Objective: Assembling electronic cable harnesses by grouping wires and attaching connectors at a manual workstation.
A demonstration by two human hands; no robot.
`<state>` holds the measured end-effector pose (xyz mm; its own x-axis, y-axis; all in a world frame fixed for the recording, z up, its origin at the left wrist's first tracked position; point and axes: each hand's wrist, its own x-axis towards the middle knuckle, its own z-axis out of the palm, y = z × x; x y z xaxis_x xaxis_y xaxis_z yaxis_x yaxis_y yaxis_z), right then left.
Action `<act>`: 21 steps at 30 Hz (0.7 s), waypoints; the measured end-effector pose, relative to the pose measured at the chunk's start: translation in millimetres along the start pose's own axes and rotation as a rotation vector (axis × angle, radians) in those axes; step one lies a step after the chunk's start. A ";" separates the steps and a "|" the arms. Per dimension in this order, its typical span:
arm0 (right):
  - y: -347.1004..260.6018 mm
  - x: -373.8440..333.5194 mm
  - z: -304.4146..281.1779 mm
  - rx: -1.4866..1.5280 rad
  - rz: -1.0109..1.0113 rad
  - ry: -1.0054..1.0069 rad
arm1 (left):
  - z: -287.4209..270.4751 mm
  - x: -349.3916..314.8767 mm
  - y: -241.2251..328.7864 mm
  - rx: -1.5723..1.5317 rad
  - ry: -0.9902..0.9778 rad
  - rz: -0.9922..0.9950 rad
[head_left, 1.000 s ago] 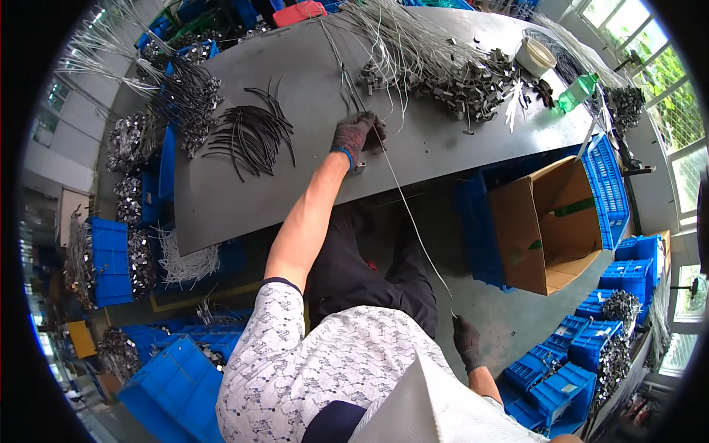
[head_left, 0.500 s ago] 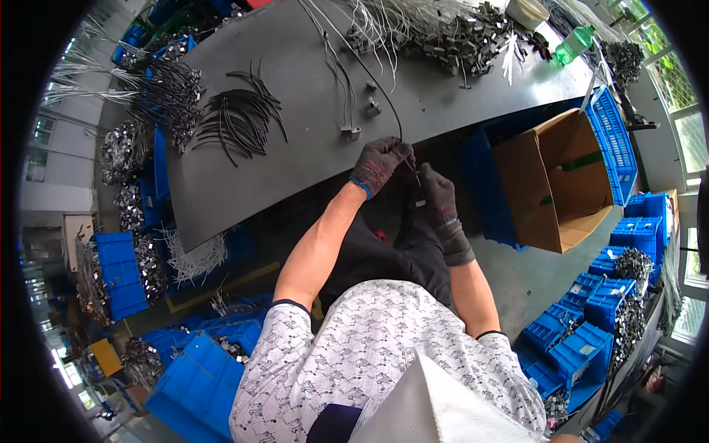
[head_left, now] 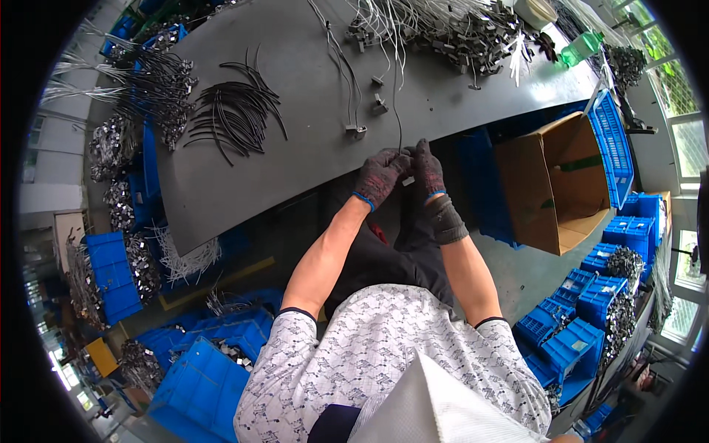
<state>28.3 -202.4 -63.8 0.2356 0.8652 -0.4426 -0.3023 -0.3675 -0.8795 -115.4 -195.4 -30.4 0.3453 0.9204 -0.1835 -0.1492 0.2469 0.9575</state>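
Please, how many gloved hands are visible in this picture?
2: the left hand and the right hand, close together by the near edge of the grey table, where a thin cable reaches them.

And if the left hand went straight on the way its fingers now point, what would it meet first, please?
From the left hand, most likely the right hand, which is just beside its fingertips. Depth is unclear, so I cannot tell whether they already touch.

My left hand (head_left: pixel 379 177) and right hand (head_left: pixel 427 171) gloved, close together, fingers (head_left: pixel 424 151) curled; bare forearms (head_left: pixel 331 249) converging forward
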 end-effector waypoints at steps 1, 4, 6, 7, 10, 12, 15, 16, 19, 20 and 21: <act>-7.5 3.9 11.4 -0.126 -0.060 -0.017 | -13.1 9.3 2.2 0.084 0.038 0.025; -14.5 30.7 25.4 -0.451 -0.522 0.033 | -39.1 27.2 26.9 0.230 0.112 0.057; -32.8 43.7 42.2 -0.431 -0.310 0.094 | -59.2 35.7 40.5 0.297 0.166 0.065; -41.4 49.3 53.8 -0.412 -0.092 0.157 | -71.4 38.9 43.8 0.501 0.218 0.152; -27.4 115.6 46.0 -0.889 -0.382 0.383 | -82.5 59.9 55.6 0.778 0.261 0.218; -34.7 145.3 52.6 -0.862 -0.297 0.316 | -99.7 71.5 63.8 0.862 0.289 0.190; -38.4 164.0 63.2 -0.834 -0.199 0.229 | -136.9 87.3 53.7 1.074 0.241 0.013; -39.8 167.5 63.4 -0.830 -0.191 0.222 | -149.9 87.9 48.0 1.119 0.387 0.009; -43.9 171.5 69.7 -0.805 -0.143 0.283 | -220.0 84.9 15.7 1.342 0.675 -0.017; -42.7 175.1 63.6 -0.803 -0.147 0.291 | -233.5 85.8 13.4 1.340 0.671 -0.009; -41.1 175.3 57.4 -1.082 -0.282 0.297 | -241.4 83.0 14.6 1.367 0.734 -0.211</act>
<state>29.0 -16.0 -95.2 0.4197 0.9017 -0.1042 0.7110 -0.3980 -0.5798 -312.5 -42.2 -85.4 -0.3199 0.9474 -0.0093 0.9044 0.3083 0.2950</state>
